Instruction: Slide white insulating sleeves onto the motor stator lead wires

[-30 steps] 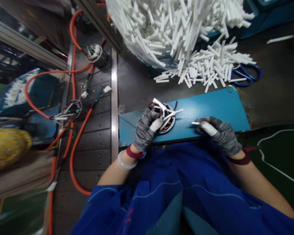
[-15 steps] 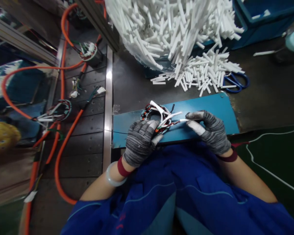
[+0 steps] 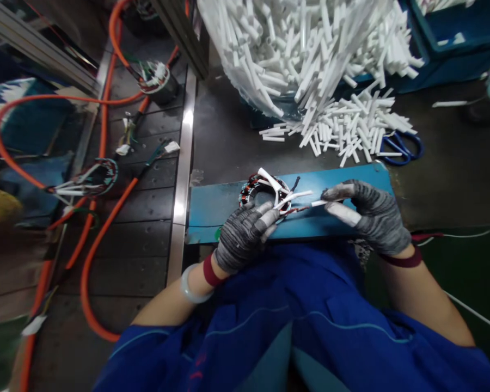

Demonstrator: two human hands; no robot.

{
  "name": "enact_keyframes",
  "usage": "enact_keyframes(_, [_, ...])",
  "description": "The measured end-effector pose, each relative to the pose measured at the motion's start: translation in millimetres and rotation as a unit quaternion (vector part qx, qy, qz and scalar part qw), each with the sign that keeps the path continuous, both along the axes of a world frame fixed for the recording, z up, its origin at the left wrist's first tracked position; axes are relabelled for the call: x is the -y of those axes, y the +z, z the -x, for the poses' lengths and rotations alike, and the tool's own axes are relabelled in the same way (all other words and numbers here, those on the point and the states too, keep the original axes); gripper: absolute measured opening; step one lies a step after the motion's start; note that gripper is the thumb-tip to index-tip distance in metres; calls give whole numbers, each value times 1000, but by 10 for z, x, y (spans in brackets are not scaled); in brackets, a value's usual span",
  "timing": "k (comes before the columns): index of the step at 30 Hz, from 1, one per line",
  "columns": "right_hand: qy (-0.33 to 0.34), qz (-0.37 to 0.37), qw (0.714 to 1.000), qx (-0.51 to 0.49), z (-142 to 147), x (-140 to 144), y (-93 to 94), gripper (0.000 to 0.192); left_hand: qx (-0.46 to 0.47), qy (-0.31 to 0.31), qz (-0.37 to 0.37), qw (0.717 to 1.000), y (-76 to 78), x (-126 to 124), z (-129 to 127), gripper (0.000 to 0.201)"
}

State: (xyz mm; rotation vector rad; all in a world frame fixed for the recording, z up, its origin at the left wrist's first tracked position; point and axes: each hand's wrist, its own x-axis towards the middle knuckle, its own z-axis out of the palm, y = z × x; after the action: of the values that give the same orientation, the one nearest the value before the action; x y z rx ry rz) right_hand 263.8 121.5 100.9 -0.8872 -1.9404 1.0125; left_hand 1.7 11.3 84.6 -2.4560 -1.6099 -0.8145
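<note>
A wound stator (image 3: pixel 247 190), a ring of copper and dark windings with white-sleeved leads (image 3: pixel 296 196), lies on a blue board (image 3: pixel 343 173). My left hand (image 3: pixel 249 231), in a grey knit glove with pale fingertips, is closed on the leads at the ring's near right edge. Between thumb and index finger, my gloved right hand (image 3: pixel 361 215) pinches a thin white sleeve tube (image 3: pixel 318 203). The tube's left end is at the tip of a twisted reddish lead (image 3: pixel 298 210); whether they touch I cannot tell.
Behind the board are a pile of cut white tubes (image 3: pixel 351 125), a clear bag (image 3: pixel 261 65) full of them and blue-handled scissors (image 3: pixel 402 148). A blue bin (image 3: pixel 445 60) stands back right. On the left, a conveyor (image 3: pixel 147 239) carries orange cables (image 3: pixel 93 272) and more stators (image 3: pixel 106 177).
My right hand has drawn slightly right with the white tube, and more of the reddish lead shows. My left fingers have shifted right along the leads. The camera view has shifted a little.
</note>
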Motion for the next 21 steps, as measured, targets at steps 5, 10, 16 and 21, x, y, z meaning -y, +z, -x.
enact_keyframes(5, [92, -71, 993, 7, 30, -38, 17, 16, -1, 1, -13, 1000, 2, -6, -8, 22])
enact_keyframes(10, [127, -258, 949, 128, 153, 30, -9, 26, 25, 10, -3, 1000, -16, 8, -8, 29])
enact_keyframes(16, [147, 65, 981, 109, 335, 170, -67, 36, 1, 3, 62, 998, -85, 29, 2, 30])
enact_keyframes(21, [178, 399, 899, 7, 520, 266, -132, 53, -32, -20, 43, 998, -166, 73, 46, 38])
